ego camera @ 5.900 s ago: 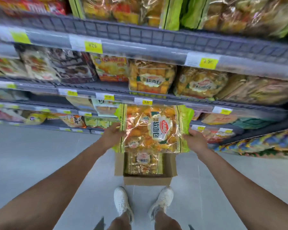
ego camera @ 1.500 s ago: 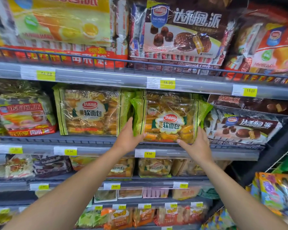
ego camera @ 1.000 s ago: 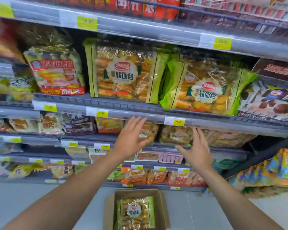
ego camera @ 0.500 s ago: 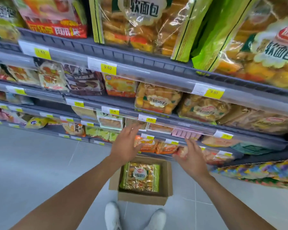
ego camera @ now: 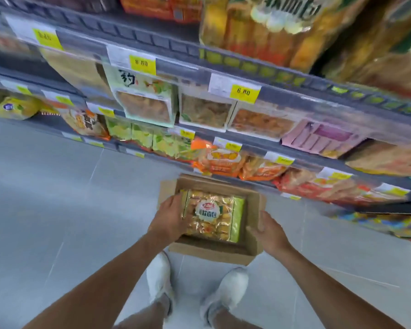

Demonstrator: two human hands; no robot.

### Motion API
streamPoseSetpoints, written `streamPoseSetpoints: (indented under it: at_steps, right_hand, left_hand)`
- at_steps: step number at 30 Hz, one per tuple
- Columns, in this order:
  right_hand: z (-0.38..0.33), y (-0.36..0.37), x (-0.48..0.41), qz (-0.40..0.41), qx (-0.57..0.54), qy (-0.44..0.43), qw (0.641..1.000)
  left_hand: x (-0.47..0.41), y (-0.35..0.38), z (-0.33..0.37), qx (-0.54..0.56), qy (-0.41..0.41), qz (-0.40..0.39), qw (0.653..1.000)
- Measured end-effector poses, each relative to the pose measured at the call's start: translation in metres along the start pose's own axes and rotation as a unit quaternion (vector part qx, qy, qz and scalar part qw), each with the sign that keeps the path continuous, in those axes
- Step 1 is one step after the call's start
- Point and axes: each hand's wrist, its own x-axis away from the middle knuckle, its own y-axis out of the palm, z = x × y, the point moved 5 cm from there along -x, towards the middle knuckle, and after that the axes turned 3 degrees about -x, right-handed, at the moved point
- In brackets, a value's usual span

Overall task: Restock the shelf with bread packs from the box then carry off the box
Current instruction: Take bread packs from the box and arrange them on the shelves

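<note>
An open cardboard box (ego camera: 201,250) stands on the floor in front of my feet. One bread pack (ego camera: 215,216) lies flat inside it, clear wrap with green side bands and a round label. My left hand (ego camera: 170,218) is inside the box and grips the pack's left edge. My right hand (ego camera: 267,230) hovers over the box's right wall, fingers loosely curled toward the pack's right edge, just short of it. More of the same bread packs (ego camera: 268,24) stand on the shelf at the top of the view, blurred.
Grey shelves (ego camera: 282,77) with yellow price tags run across the top, full of snack packs. The lowest shelf, holding orange packs (ego camera: 223,160), sits just behind the box. My white shoes (ego camera: 160,281) stand right before it. Grey floor tiles (ego camera: 57,210) stretch to the left.
Since the last pack was set on the upper shelf, my view has dropped to the floor. Both hands came down into the box, and the left one has taken the pack's edge.
</note>
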Motion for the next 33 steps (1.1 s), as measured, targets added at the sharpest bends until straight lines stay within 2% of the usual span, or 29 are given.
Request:
streamPoseSetpoints:
  at_steps: [8, 11, 14, 21, 25, 33]
  right_hand:
    - [0.078, 0.102, -0.124, -0.049, -0.041, 0.094, 0.994]
    - [0.103, 0.134, -0.174, -0.044, -0.086, 0.131, 0.987]
    - [0.122, 0.161, -0.216, -0.038, -0.124, 0.166, 0.978]
    - [0.147, 0.198, -0.273, -0.001, -0.211, 0.218, 0.953]
    - [0.159, 0.204, -0.281, 0.028, -0.232, 0.216, 0.948]
    - [0.138, 0.164, -0.225, 0.043, -0.267, 0.214, 0.938]
  left_hand:
    - [-0.108, 0.139, -0.08, 0.057, -0.12, -0.084, 0.988]
    - [-0.165, 0.2, -0.131, 0.08, -0.171, -0.107, 0.976]
    - [-0.199, 0.235, -0.154, 0.103, -0.211, -0.128, 0.964]
    - [-0.231, 0.273, -0.169, 0.147, -0.258, -0.121, 0.947]
    - [-0.239, 0.279, -0.18, 0.178, -0.269, -0.085, 0.943]
    - [-0.203, 0.226, -0.148, 0.148, -0.288, -0.051, 0.945]
